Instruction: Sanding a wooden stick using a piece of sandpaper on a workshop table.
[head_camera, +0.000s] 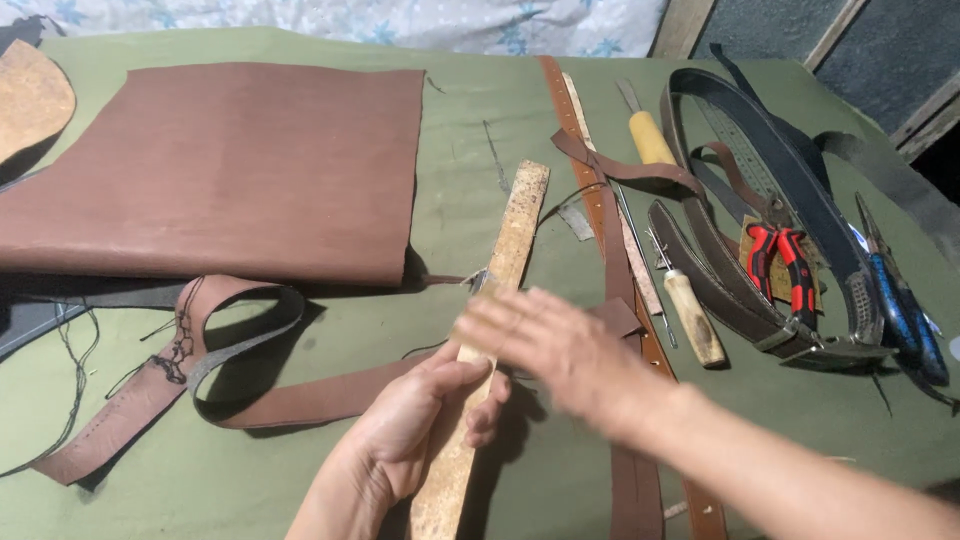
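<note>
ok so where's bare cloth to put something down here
Bare green cloth lies at the near left, below the looped brown strap, and between the brown leather sheet and the tan strip. The right side is crowded: belts, red pliers, awls.

Matt brown leather sheet (215, 170), rough speckled wooden strip (505, 270), green cloth table cover (300, 450), glossy black belt (790, 170)
</note>
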